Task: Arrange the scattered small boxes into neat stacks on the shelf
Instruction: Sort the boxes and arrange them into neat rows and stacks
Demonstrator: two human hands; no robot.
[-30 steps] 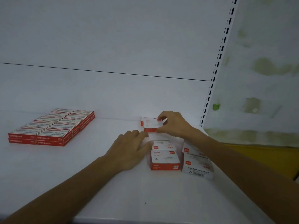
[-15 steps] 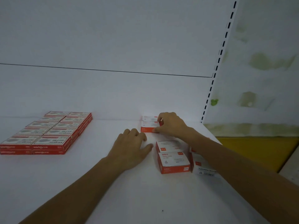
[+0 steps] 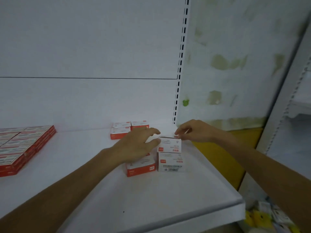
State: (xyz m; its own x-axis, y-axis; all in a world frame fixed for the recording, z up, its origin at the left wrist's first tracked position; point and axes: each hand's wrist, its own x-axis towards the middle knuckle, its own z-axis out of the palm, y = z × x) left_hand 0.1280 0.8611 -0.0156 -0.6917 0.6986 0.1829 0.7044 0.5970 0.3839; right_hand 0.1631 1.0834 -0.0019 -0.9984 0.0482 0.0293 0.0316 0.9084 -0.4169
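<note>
Small red-and-white boxes lie on the white shelf (image 3: 168, 195). Two of them (image 3: 120, 132) sit side by side against the back panel. Nearer me lie a red-fronted box (image 3: 141, 168) and a white one with a barcode (image 3: 170, 163). Just behind the barcode box is another small box (image 3: 170, 145). My right hand (image 3: 193, 132) pinches its far right corner with thumb and fingertips. My left hand (image 3: 138, 145) hovers with relaxed, spread fingers over the red-fronted box, its thumb touching the left side of the pinched box.
A neat two-layer block of flat red boxes (image 3: 21, 145) fills the shelf's left side. A slotted upright (image 3: 180, 61) marks the shelf's right end, with a stained wall and a yellow panel (image 3: 223, 158) beyond. Loose packets (image 3: 269, 216) lie below right.
My right hand left the box it set against the back panel and came forward to the box on the right. My left hand slid right toward the same box. The view swung right.
</note>
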